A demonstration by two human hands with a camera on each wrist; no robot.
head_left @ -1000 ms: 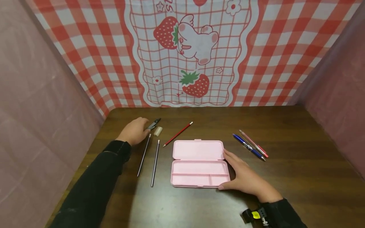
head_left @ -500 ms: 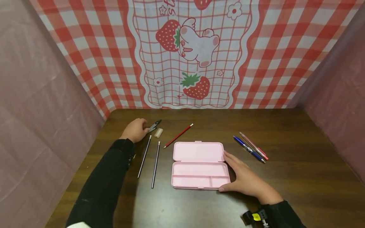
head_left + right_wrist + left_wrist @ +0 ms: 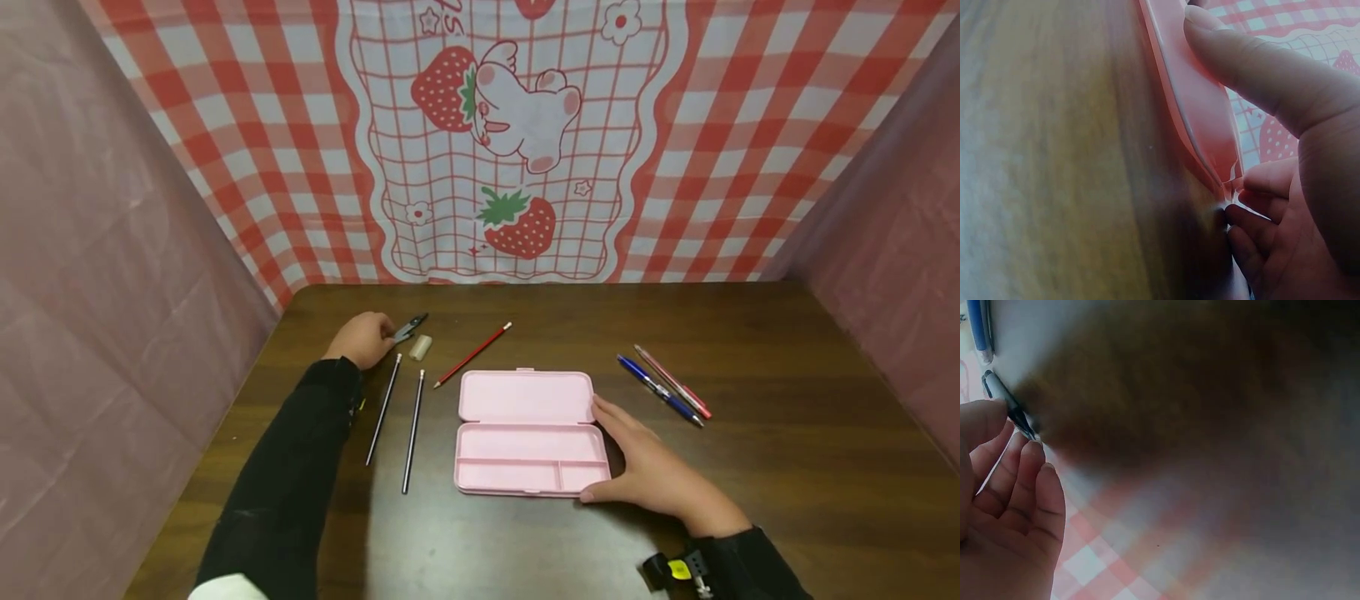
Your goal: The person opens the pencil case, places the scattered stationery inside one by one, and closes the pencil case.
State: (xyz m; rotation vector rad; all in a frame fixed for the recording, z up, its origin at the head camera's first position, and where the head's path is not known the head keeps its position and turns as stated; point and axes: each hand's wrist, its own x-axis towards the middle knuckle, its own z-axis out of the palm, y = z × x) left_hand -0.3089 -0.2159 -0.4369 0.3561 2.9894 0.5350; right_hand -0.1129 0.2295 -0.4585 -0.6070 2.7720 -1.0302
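Tool [image 3: 412,324], grey, slim: upper left of the frame, just left of the eraser [image 3: 421,347]. Left hand [image 3: 360,340] pinches its lower-left end between thumb and fingers; cannot tell whether it is clear of the surface [image 3: 787,417]. Good practice, I judge: firm grip across the narrow body, straight lift, no sweep rightward into the eraser or down onto the pencils [image 3: 383,410].

Right hand [image 3: 645,471] grips the right side of the case [image 3: 506,446], lower centre, lid laid back; light pressure should do, lest it skid.

Bearings: tool's long axis slants lower left to upper right, dark end pointing upper right, other end hidden by fingers. Case's long axis runs left-right.
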